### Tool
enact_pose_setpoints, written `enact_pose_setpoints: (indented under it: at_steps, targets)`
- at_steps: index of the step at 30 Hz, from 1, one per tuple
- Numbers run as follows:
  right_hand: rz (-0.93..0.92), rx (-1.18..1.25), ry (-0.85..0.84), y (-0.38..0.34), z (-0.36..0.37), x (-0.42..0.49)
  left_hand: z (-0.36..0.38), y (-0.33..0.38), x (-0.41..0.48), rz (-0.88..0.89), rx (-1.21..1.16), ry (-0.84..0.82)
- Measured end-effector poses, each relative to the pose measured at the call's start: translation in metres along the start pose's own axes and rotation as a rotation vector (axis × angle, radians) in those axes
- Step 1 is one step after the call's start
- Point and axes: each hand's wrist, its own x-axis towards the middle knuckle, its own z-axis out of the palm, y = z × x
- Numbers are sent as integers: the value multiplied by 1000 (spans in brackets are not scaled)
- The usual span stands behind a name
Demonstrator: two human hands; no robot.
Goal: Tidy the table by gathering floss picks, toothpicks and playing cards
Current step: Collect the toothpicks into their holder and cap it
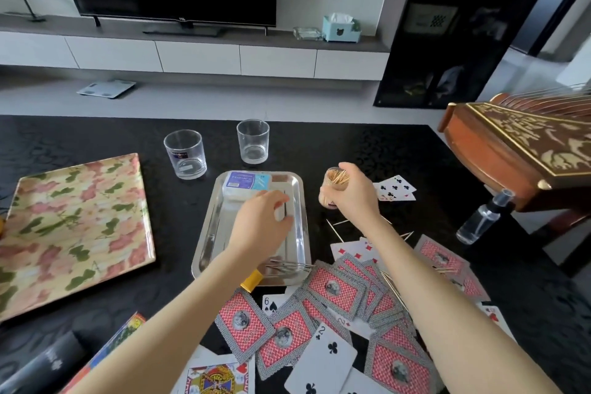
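Observation:
My right hand (353,192) grips a clear toothpick jar (334,184) full of toothpicks, held just right of the metal tray (300,233). My left hand (260,221) hovers over the tray with fingers curled near a white lid-like piece; whether it holds it is unclear. A floss pick box (248,184) lies at the tray's far end. Loose toothpicks (335,230) lie on the black table (367,147) under my right wrist. Playing cards (335,288) are scattered in front, mostly face down, with a few more cards (395,192) beyond the jar.
Two empty glasses (187,153) (253,141) stand behind the tray. A floral tray (70,227) lies at the left. A small spray bottle (483,217) stands at the right edge beside a carved wooden instrument (518,144). Metal forks (287,265) and a yellow object (251,280) lie at the tray's near end.

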Motion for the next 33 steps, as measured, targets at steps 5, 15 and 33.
enact_pose_setpoints:
  at_steps: [5,15,33]
  targets:
    - [-126,72,-209,-23,-46,-70,13,25,-22,156,-59,-115]
    - [-216,250,-337,-24,-71,-147,12,52,-95,231,-281,-36]
    - [-155,223,-380,-21,-90,-196,2,45,-138,147,-243,-64]
